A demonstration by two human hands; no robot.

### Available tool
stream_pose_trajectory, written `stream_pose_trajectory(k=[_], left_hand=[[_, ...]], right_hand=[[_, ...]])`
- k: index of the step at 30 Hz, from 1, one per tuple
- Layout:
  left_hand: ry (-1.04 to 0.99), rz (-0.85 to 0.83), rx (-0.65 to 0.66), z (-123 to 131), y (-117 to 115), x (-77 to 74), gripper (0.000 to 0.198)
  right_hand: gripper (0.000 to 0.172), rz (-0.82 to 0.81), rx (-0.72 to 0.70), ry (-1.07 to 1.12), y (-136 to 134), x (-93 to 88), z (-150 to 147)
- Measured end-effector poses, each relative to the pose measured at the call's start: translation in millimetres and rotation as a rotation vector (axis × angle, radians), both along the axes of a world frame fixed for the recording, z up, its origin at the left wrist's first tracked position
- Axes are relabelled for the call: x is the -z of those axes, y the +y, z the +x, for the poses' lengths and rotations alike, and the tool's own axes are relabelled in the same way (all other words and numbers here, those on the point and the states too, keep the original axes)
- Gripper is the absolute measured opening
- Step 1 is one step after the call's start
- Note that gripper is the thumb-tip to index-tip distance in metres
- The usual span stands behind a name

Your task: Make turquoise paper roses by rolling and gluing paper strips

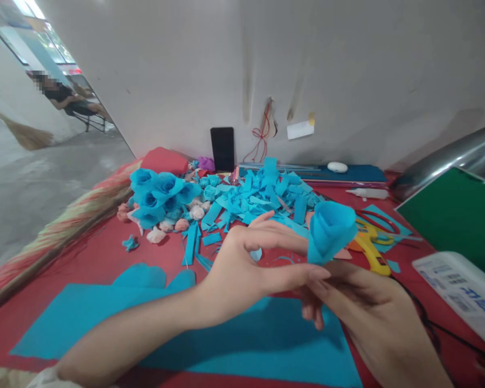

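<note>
Between my two hands, above the table, stands a blue paper flower with rolled, overlapping petals. My left hand pinches its base between thumb and fingers. From the right, my right hand closes on the same base, its thumb meeting the left thumb. The very bottom of the flower is hidden by the fingers. Under my hands lies a large blue paper sheet, with rounded blue petal pieces at its far edge. A bunch of finished blue paper flowers rests at the left.
Blue paper scraps are heaped at the back. A yellow glue gun and red-handled scissors lie at right, near a white box and a green board. A dark phone leans on the wall. A person sits far left.
</note>
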State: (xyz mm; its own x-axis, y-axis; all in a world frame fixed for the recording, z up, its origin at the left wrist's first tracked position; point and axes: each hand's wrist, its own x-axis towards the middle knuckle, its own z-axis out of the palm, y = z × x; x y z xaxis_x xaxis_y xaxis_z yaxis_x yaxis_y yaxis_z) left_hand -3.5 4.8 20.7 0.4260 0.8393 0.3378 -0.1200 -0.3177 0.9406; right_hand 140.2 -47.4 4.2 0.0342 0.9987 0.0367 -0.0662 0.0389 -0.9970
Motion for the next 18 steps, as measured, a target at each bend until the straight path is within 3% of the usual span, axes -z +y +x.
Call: stream_pose_trajectory(k=[4, 9, 15, 18], left_hand=[[-0.002, 0.003, -0.039, 0, 1, 1.0, 0.009], [0.008, -0.060, -0.034, -2, -1, -1.3, 0.012], [0.038, -0.118, 0.005, -3, -4, -1.6, 0.018], [0.016, -0.124, -0.010, -3, -5, -0.9, 0.019]], right_hand=[[0.004, 0.040, -0.100, -0.018, 1, 0.4, 4], [0.006, -0.048, 0.082, 0.043, -6, -4.4, -8], [0.005, 0.021, -0.019, -0.006, -4, -2.2, -7], [0.006, -0.009, 0.054, 0.011, -5, -3.7, -9]])
